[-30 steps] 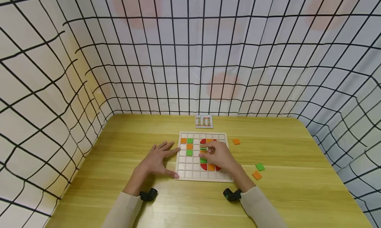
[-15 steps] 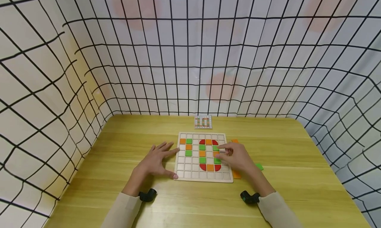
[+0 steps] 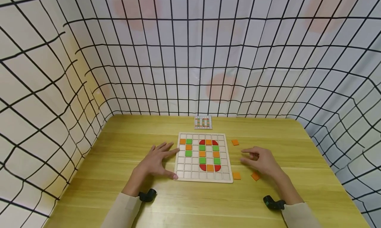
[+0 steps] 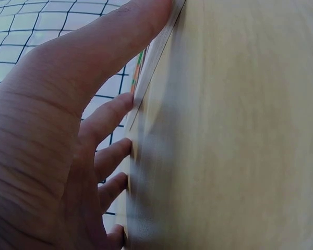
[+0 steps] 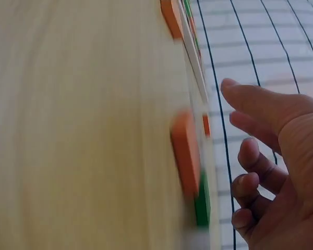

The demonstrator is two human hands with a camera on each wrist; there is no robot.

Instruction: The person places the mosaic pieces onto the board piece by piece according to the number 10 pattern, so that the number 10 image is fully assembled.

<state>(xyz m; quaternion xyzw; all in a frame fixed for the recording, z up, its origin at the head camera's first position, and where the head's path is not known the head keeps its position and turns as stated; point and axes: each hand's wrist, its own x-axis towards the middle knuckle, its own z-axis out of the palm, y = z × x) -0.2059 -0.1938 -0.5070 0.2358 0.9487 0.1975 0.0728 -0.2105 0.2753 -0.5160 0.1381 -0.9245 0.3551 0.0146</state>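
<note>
A pale square grid board lies mid-table, with orange and green square tiles at its upper left. On its right side a ring is laid from red quarter-round corner pieces and orange and green tiles. My left hand rests spread at the board's left edge, thumb at the lower corner and index fingertip higher up. My right hand is over the table right of the board, thumb and index apart with nothing between them. Beneath it, the right wrist view shows an orange tile and a green tile, the green one hidden in the head view.
Behind the board lies a small pattern card. Loose orange tiles lie right of the board, one near its upper corner and one at its lower corner. A white curtain with black grid lines encloses the table.
My right hand has moved off the board to the right, uncovering the ring and the orange tile at the board's lower corner, and now covers the green tile. My left hand stays still.
</note>
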